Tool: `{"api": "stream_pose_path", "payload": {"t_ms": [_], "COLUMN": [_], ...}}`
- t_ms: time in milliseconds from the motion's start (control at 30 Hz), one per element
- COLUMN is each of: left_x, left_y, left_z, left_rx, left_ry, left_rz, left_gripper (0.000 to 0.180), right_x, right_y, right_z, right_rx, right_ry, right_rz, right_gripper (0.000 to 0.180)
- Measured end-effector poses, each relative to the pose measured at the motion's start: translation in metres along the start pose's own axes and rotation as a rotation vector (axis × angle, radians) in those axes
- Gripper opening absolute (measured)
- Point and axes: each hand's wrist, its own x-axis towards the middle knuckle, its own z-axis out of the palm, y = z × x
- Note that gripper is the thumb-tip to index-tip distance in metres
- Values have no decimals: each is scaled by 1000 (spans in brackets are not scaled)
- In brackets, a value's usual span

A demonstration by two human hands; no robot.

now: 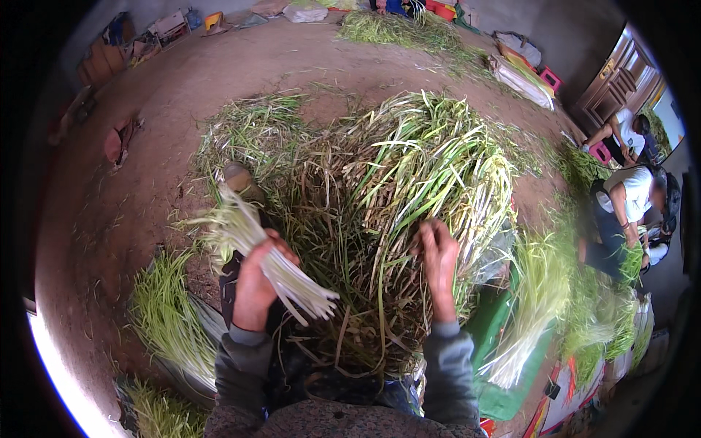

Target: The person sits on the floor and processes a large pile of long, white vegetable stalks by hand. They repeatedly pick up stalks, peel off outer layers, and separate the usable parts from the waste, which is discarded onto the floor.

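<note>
My left hand (pixel 255 285) is closed round a bunch of pale, chive-like stalks (pixel 303 286). The white ends point toward my lap's middle, and the yellowish-green tops fan out to the far left. Over the big heap of long green and withered leaves (pixel 431 157), my right hand (pixel 438 255) has its fingers curled together. Whatever those fingers hold, if anything, is too small to make out. Strands of the heap hang down just below and beside that hand.
Trimmed stalks lie at my left (pixel 171 314) and on a green sheet (pixel 529 369) at my right. A shoe (pixel 241 181) shows beside the heap. Seated people (pixel 634 193) handle greens at far right. More leaf litter (pixel 398 33) covers the floor farther back.
</note>
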Motion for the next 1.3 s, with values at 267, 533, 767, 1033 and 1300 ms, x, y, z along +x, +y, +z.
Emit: {"api": "stream_pose_path", "payload": {"t_ms": [267, 533, 767, 1033, 1300], "left_x": [-17, -27, -29, -28, -11], "left_y": [-15, -34, -33, -39, -10], "left_z": [-1, 22, 19, 18, -6], "left_rx": [92, 574, 646, 550, 413], "left_ry": [-47, -157, -111, -58, 177], "left_rz": [-159, -106, -39, 5, -26], "left_gripper": [12, 23, 28, 21, 24], "right_x": [7, -99, -100, -77, -141], "right_y": [-11, -59, -62, -45, 30], "right_z": [14, 56, 57, 72, -20], "right_rx": [254, -43, -254, 787, 500], "right_ry": [-50, -421, -496, -479, -276], "right_rz": [285, -147, -355, 582, 659], "right_gripper": [13, 16, 15, 11, 9]}}
